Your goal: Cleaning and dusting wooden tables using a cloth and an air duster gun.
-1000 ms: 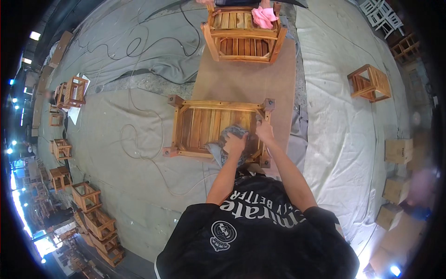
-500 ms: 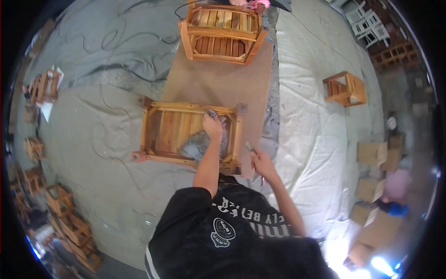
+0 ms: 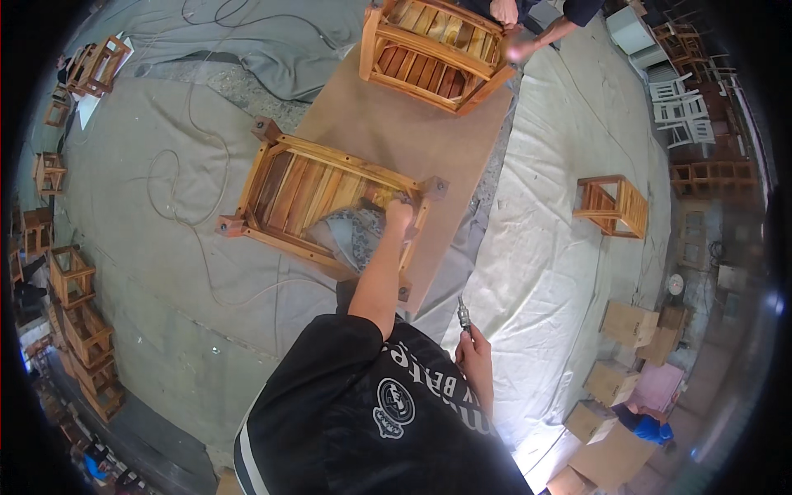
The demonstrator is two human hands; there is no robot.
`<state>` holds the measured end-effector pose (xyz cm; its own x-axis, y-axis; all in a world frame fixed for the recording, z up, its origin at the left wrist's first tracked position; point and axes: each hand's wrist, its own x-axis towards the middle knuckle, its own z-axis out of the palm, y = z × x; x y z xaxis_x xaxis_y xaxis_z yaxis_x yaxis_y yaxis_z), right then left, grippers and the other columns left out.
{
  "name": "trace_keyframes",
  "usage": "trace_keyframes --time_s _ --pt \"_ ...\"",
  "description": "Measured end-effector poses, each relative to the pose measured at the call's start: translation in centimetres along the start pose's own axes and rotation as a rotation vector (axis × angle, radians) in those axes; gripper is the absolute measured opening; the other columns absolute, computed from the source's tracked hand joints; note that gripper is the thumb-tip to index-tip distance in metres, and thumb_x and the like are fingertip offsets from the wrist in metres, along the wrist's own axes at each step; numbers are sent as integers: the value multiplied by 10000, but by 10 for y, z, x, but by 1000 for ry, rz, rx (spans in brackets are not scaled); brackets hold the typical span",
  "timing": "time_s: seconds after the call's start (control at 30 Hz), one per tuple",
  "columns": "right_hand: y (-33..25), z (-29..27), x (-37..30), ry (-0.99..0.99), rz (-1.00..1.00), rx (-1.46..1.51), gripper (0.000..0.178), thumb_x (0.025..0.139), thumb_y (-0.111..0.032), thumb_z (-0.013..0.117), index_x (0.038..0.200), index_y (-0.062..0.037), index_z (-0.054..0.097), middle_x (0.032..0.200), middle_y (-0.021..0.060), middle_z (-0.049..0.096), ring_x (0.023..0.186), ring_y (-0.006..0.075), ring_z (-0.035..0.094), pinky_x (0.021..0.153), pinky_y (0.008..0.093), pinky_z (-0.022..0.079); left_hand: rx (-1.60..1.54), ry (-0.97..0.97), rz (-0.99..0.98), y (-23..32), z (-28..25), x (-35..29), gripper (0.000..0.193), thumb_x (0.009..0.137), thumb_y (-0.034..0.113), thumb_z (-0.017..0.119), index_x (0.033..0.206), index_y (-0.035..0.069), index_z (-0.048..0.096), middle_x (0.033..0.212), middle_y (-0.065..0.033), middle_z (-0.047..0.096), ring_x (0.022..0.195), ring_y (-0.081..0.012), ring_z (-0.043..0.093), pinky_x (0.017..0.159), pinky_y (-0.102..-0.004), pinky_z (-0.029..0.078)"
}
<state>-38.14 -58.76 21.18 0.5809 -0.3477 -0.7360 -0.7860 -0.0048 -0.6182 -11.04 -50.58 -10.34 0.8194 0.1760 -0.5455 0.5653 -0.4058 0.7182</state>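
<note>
My left hand (image 3: 400,216) is closed on a grey patterned cloth (image 3: 356,234), at the near right corner inside an upturned wooden piece of furniture (image 3: 290,191). This piece has a slatted inside and short legs that point up. Much of the cloth lies over the slats. To the right, apart from the wood, my right hand (image 3: 476,360) is closed around a slim tool with a silvery metal fitting and narrow tip (image 3: 463,314). Its exact kind I cannot make out.
A brown board (image 3: 375,103) lies under the furniture. At its far end a co-worker's hands (image 3: 516,48) touch another slatted wooden piece (image 3: 437,56). A small wooden stool (image 3: 611,206) stands at right, cardboard boxes (image 3: 629,323) nearer. Wooden frames (image 3: 87,330) are stacked at left.
The whole view has turned, so the furniture looks tilted. My left hand has shifted toward the right end of the frame with the cloth. My right hand is nearer my body, its tool pointing up.
</note>
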Motion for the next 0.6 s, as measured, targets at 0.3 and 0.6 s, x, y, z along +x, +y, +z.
trace_keyframes --time_s 0.3,0.6 --pt "-12 28 79 -97 -43 -129 263 977 -228 484 1083 -4 575 558 11 491 449 92 439 419 252 337 125 -437 5 -31 20 42 220 727 55 557 880 -77 644 849 -195 655 737 -292 612 652 -429 464" --pt "-88 75 233 -59 -59 -278 307 924 -179 439 1158 -34 574 602 30 484 430 128 432 373 285 325 -54 -171 88 -46 -29 -35 364 807 238 546 1020 -46 625 1014 -317 620 1033 -453 579 891 -477 449"
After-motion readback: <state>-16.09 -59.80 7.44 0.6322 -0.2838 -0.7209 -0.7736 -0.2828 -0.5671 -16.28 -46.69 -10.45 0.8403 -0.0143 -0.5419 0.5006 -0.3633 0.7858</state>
